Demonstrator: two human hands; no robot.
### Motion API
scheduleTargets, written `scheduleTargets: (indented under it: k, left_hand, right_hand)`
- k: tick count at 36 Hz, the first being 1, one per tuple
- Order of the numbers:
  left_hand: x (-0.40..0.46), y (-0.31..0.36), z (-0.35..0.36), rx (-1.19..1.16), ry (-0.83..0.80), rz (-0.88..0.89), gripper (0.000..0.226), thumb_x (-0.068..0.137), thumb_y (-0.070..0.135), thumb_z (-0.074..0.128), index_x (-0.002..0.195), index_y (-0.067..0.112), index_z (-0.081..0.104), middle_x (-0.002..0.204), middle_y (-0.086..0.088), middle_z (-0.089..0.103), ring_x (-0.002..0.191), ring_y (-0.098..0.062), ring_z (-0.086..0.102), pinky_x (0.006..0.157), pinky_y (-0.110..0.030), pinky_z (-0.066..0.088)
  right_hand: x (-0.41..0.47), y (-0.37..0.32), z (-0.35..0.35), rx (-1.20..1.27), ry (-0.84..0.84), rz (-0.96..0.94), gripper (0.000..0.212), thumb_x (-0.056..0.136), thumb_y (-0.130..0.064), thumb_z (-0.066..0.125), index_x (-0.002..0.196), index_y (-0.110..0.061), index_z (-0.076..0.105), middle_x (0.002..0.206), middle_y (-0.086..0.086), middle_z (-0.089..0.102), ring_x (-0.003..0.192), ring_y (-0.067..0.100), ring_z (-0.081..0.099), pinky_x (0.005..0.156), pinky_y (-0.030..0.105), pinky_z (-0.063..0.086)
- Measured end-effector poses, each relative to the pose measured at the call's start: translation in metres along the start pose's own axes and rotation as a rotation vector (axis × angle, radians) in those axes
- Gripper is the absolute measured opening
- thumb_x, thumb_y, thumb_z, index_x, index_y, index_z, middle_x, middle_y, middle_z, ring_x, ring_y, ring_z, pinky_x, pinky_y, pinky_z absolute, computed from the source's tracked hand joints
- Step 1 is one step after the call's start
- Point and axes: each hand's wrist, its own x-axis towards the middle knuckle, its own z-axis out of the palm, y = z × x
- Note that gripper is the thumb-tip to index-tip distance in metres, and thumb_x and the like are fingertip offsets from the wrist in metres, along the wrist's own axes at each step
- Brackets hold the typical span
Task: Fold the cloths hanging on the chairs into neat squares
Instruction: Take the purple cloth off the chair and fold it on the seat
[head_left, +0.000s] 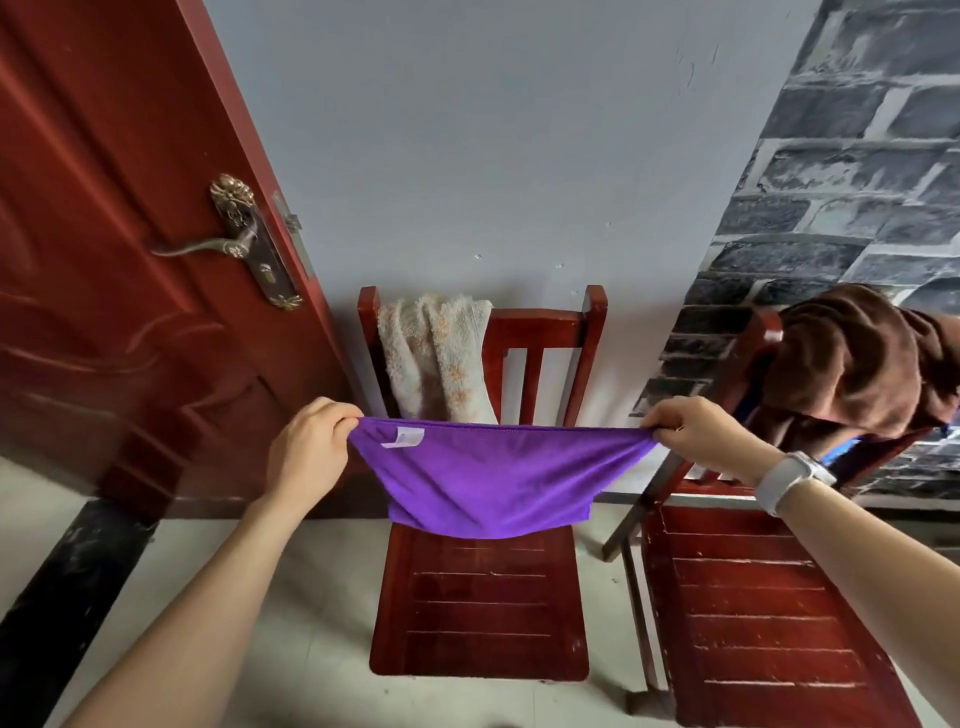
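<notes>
A purple cloth (493, 478) with a white label hangs stretched between my hands above the middle chair (480, 608). My left hand (311, 449) pinches its top left corner and my right hand (698, 436) pinches its top right corner. The cloth's lower edge touches the back of the seat. A cream towel (434, 358) hangs over the left side of that chair's backrest. A brown cloth (852, 364) is draped over the backrest of the right chair (753, 613).
A red door (104, 260) with a brass handle stands at the left. A grey wall is behind the chairs, with brick-pattern covering on the right. Pale floor shows around the chair legs. A bit of blue fabric (844, 449) peeks from under the brown cloth.
</notes>
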Motion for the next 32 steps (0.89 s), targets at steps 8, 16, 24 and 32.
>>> scheduleTargets:
  k: [8, 16, 24, 32]
  left_hand:
    - [-0.013, -0.024, 0.019, -0.054, -0.104, -0.021, 0.015, 0.085, -0.001, 0.055, 0.090, 0.005, 0.067, 0.092, -0.009, 0.067, 0.082, -0.031, 0.061, 0.073, -0.034, 0.042]
    - [0.007, -0.038, 0.059, -0.199, -0.165, -0.198, 0.017, 0.085, -0.005, 0.050, 0.088, 0.002, 0.065, 0.069, -0.016, 0.066, 0.063, -0.026, 0.063, 0.062, -0.028, 0.043]
    - [0.031, -0.046, 0.084, -0.462, -0.115, -0.245, 0.019, 0.090, -0.005, 0.043, 0.093, 0.004, 0.059, 0.088, -0.017, 0.064, 0.073, -0.023, 0.068, 0.054, -0.029, 0.056]
    - [0.005, -0.072, 0.086, -0.445, -0.103, -0.076, 0.021, 0.090, -0.007, 0.040, 0.094, 0.003, 0.059, 0.086, -0.011, 0.063, 0.072, -0.009, 0.064, 0.051, -0.025, 0.052]
  right_hand:
    - [0.014, 0.010, 0.015, -0.053, -0.266, 0.010, 0.020, 0.081, -0.002, 0.056, 0.093, -0.010, 0.069, 0.077, -0.007, 0.061, 0.075, 0.011, 0.056, 0.070, 0.018, 0.038]
    - [0.043, 0.001, 0.046, 0.006, -0.020, 0.143, 0.024, 0.081, 0.006, 0.049, 0.088, -0.007, 0.067, 0.066, -0.002, 0.055, 0.063, 0.015, 0.055, 0.055, 0.012, 0.039]
    - [0.055, -0.004, 0.065, 0.249, 0.173, 0.292, 0.023, 0.078, 0.009, 0.047, 0.082, -0.006, 0.064, 0.068, 0.008, 0.061, 0.046, -0.006, 0.057, 0.054, -0.001, 0.040]
    - [0.031, 0.002, 0.095, 0.448, 0.203, 0.390, 0.019, 0.083, 0.003, 0.050, 0.091, -0.009, 0.062, 0.071, 0.005, 0.067, 0.053, -0.002, 0.064, 0.048, 0.010, 0.049]
